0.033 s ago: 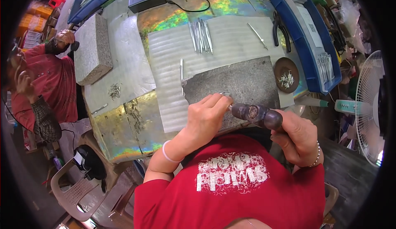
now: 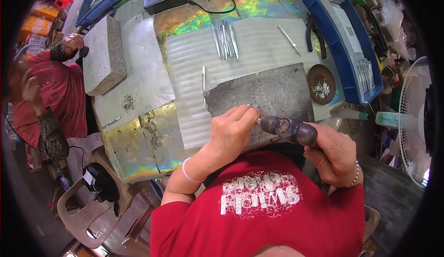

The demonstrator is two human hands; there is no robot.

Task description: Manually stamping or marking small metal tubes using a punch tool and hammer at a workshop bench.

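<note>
My right hand [image 2: 334, 154] is wrapped around a hammer, whose dark, rounded head [image 2: 287, 130] points left toward my other hand. My left hand [image 2: 235, 126] is closed over the near edge of a grey stone slab [image 2: 273, 89]. A bit of a thin silver metal piece [image 2: 252, 105] shows past its fingers; the rest is hidden. The hammer head is close beside the left fingertips; whether they touch I cannot tell. Right of the slab, a brown round dish [image 2: 316, 77] holds small silver pieces [image 2: 321, 89]. A slim silver strip [image 2: 204, 83] lies left of the slab.
Several slender silver tools [image 2: 225, 40] lie on white foam sheet [image 2: 185, 95]. Black-handled pliers [image 2: 316, 37] and a blue tray [image 2: 366, 79] are at right, near a fan [image 2: 413, 118]. Across the left side, a co-worker [image 2: 55, 95] sits by a granite block [image 2: 102, 55].
The co-worker's head and raised hand at the left have shifted slightly. My hands and the hammer look almost unmoved.
</note>
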